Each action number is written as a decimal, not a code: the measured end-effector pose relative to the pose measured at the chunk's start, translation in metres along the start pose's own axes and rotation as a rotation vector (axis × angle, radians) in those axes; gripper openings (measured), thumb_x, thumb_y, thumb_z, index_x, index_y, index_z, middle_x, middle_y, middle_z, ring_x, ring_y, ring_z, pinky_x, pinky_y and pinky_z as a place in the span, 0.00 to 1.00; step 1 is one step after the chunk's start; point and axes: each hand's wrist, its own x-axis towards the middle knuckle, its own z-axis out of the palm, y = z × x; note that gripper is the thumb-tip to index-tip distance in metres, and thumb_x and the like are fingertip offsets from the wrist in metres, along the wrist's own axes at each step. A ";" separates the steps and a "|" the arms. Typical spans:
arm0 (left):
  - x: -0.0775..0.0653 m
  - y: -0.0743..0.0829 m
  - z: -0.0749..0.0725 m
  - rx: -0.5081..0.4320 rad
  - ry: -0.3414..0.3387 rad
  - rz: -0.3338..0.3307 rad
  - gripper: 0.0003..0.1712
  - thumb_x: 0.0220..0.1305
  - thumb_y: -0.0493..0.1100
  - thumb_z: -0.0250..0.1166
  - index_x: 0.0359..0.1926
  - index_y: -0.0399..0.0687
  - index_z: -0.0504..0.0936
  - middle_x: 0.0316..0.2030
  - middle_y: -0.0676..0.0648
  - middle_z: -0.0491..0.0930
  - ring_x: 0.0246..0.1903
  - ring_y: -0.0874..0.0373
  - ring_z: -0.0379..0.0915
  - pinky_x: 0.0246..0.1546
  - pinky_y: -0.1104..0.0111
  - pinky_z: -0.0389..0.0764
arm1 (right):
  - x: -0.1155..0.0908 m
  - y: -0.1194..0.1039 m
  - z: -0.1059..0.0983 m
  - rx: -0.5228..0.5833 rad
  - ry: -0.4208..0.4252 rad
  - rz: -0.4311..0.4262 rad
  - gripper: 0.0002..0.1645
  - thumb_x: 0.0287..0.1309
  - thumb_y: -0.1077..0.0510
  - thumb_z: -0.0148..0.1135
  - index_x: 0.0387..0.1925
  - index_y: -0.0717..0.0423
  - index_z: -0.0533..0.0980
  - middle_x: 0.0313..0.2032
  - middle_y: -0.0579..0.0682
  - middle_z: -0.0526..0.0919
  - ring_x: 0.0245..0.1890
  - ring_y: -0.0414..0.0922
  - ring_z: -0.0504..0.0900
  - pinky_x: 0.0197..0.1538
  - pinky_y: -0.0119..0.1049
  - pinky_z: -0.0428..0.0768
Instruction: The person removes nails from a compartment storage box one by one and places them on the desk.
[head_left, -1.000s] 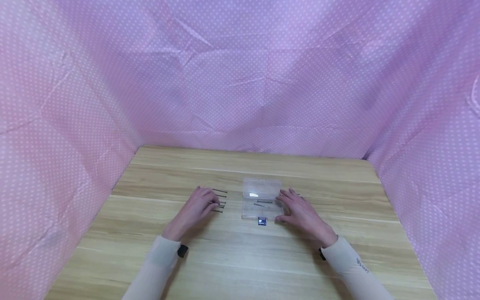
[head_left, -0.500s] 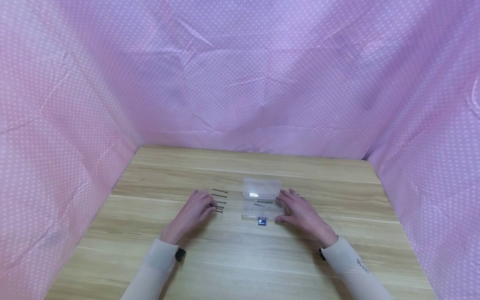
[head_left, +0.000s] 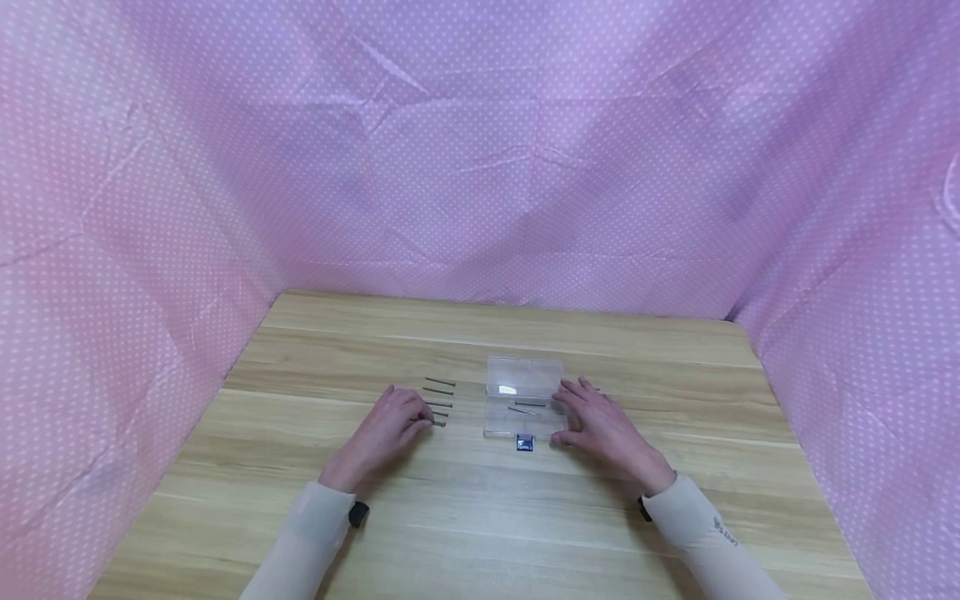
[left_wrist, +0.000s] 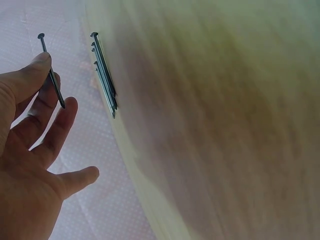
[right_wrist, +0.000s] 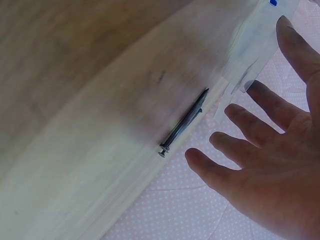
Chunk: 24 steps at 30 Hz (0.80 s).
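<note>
My left hand point(head_left: 382, 432) pinches a nail point(left_wrist: 53, 77) between thumb and fingertips, low over the table at the near end of a row of nails point(head_left: 438, 405). In the left wrist view its head points up and its tip down, and the other fingers are spread. My right hand point(head_left: 606, 429) lies at the right end of a clear plastic box point(head_left: 497, 425), fingers extended, thumb at the near corner and index finger by the hinge side. The box stands open, its lid point(head_left: 525, 375) laid back, with two nails point(head_left: 529, 404) inside.
A blue tag or latch point(head_left: 524, 442) sits at the box's front edge. Beyond my right hand, more nails point(right_wrist: 184, 123) lie on the table, mostly hidden in the head view. Pink dotted cloth point(head_left: 480, 167) surrounds the wooden table point(head_left: 480, 517) at the back and sides.
My left hand has moved slightly toward me along the row of nails, from its middle to its near end, uncovering the farther ones. The right hand and the box have stayed put.
</note>
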 end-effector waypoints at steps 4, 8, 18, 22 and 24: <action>0.000 -0.002 0.001 0.002 -0.015 -0.002 0.06 0.62 0.36 0.74 0.37 0.51 0.87 0.41 0.52 0.84 0.49 0.50 0.78 0.70 0.34 0.61 | 0.000 0.000 0.000 0.007 -0.003 0.006 0.46 0.54 0.44 0.78 0.69 0.61 0.73 0.74 0.64 0.66 0.76 0.68 0.57 0.71 0.72 0.60; 0.000 -0.003 0.001 0.003 -0.044 -0.016 0.05 0.62 0.38 0.74 0.37 0.51 0.87 0.41 0.52 0.84 0.50 0.49 0.78 0.71 0.33 0.60 | 0.000 -0.001 -0.001 0.010 -0.005 0.008 0.46 0.54 0.44 0.78 0.69 0.61 0.73 0.74 0.64 0.66 0.76 0.68 0.57 0.71 0.73 0.60; 0.001 -0.004 0.000 0.014 -0.077 -0.029 0.04 0.62 0.40 0.74 0.38 0.50 0.87 0.42 0.50 0.84 0.52 0.47 0.78 0.70 0.32 0.59 | 0.001 -0.002 -0.001 0.006 -0.007 0.009 0.46 0.54 0.44 0.78 0.68 0.61 0.73 0.74 0.64 0.66 0.76 0.68 0.57 0.71 0.73 0.60; 0.002 -0.003 0.000 0.014 -0.094 -0.038 0.04 0.63 0.41 0.74 0.38 0.50 0.87 0.42 0.50 0.84 0.52 0.46 0.78 0.70 0.32 0.59 | 0.001 -0.002 -0.001 0.007 -0.005 0.008 0.45 0.54 0.44 0.79 0.68 0.61 0.74 0.74 0.64 0.66 0.76 0.68 0.57 0.70 0.73 0.60; 0.003 -0.003 0.001 0.015 -0.102 -0.040 0.04 0.63 0.41 0.74 0.38 0.51 0.87 0.42 0.50 0.84 0.52 0.46 0.78 0.70 0.32 0.59 | 0.001 -0.002 0.000 0.008 -0.005 0.008 0.45 0.54 0.44 0.79 0.68 0.60 0.74 0.74 0.64 0.66 0.76 0.68 0.57 0.70 0.73 0.60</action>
